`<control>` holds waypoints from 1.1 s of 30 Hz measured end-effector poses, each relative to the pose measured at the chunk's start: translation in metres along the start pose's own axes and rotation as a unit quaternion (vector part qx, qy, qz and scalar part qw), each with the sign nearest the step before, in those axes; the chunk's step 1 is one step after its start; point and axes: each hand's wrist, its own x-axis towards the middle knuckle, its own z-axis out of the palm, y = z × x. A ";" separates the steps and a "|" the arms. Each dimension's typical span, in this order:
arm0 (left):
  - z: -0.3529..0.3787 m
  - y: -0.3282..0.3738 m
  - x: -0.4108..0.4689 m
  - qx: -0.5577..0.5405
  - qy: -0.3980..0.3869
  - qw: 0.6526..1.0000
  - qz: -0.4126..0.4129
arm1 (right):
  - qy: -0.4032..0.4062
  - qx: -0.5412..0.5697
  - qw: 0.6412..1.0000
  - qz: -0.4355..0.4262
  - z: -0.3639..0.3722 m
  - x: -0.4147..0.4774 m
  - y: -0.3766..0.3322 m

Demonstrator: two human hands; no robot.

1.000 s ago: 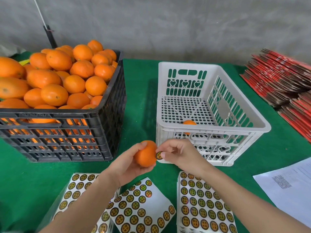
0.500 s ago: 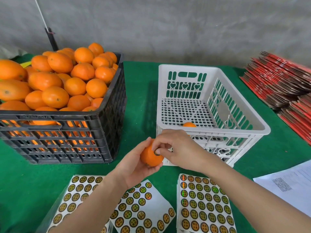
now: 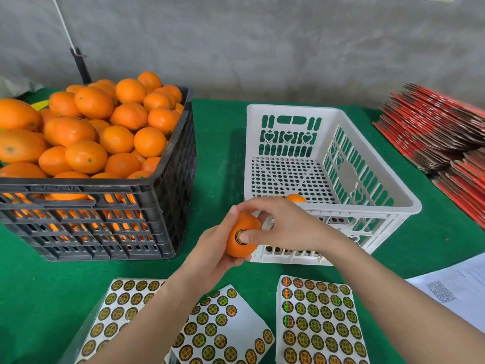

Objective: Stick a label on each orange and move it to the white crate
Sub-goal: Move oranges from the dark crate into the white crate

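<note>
Label (image 3: 240,235), head view: a second ago it sat pinched in the right fingertips, off the fruit. Now it's stuck on the near face of the orange (image 3: 237,249), with the right thumb pressing it flat. Right hand (image 3: 286,227): other fingers curled over the orange's top. Left hand (image 3: 210,256): thumb on top, fingers curled underneath, cupping the fruit. The orange is held in the air just in front of the white crate (image 3: 367,212), at its front-left corner. Lone orange (image 3: 296,198) sits inside, against the crate's front wall. Judgement: sticking is basically done, and next is the drop over the crate's front rim.
</note>
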 end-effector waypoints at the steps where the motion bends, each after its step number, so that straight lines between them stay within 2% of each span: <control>1: 0.001 0.001 0.001 0.019 -0.001 1.000 0.008 | -0.015 0.022 1.000 0.000 -0.002 0.001 -0.001; 5: 0.007 0.012 0.003 0.091 -0.001 0.995 0.037 | -0.018 0.068 0.997 0.023 -0.006 0.005 -0.005; 7: 0.005 0.022 0.007 0.074 0.010 0.996 0.050 | 0.006 0.131 0.991 0.032 -0.015 0.011 -0.005; 10: -0.011 0.033 0.016 0.090 0.084 0.990 0.067 | 0.082 0.232 0.968 0.053 -0.046 0.031 0.008; 13: -0.035 0.022 0.024 0.153 0.154 0.976 0.025 | 0.156 0.273 0.941 0.126 -0.083 0.056 0.046; 14: -0.042 0.015 0.026 0.163 0.161 0.973 -0.002 | 0.143 0.237 0.946 0.168 -0.090 0.063 0.063; 16: -0.053 0.001 0.029 0.174 0.168 0.969 -0.052 | 0.049 0.063 0.958 0.274 -0.093 0.071 0.097; 18: -0.060 -0.008 0.032 0.177 0.174 0.965 -0.083 | -0.064 -0.105 0.924 0.362 -0.086 0.073 0.127; 20: -0.063 -0.011 0.033 0.178 0.181 0.963 -0.094 | -0.140 -0.187 0.890 0.392 -0.079 0.073 0.144; 23: -0.060 -0.007 0.033 0.185 0.187 0.961 -0.084 | -0.200 -0.273 0.859 0.384 -0.075 0.075 0.143; 26: -0.047 0.008 0.025 0.235 0.176 0.956 -0.012 | -0.196 -0.338 0.847 0.360 -0.070 0.075 0.139; 28: -0.041 0.028 0.014 0.297 0.175 0.932 0.112 | -0.184 -0.361 0.841 0.359 -0.069 0.071 0.141; 31: -0.041 0.074 -0.003 0.348 0.183 0.864 0.314 | -0.159 -0.335 0.860 0.351 -0.074 0.070 0.142; 33: -0.050 0.108 0.000 0.380 0.233 0.803 0.396 | -0.122 -0.288 0.889 0.333 -0.075 0.073 0.139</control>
